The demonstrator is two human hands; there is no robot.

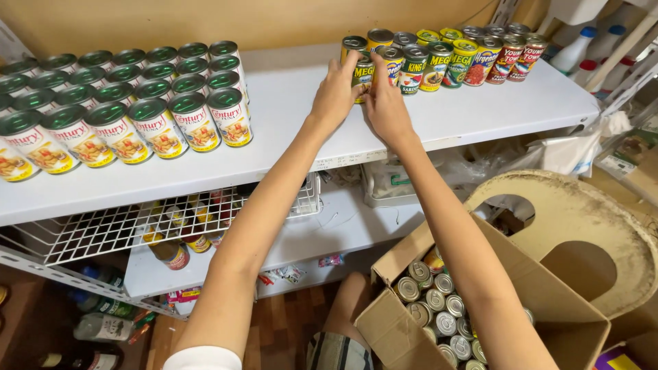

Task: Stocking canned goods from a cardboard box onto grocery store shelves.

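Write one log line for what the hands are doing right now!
left hand and right hand: on yellow-label can | place: white shelf | nearby: can row, green-top cans, box of cans

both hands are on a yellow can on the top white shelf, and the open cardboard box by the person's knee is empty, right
Not quite: the cardboard box is not empty. The head view shows it packed with upright cans, their silver tops showing. The rest holds: the left hand and the right hand are both on a yellow can on the top white shelf.
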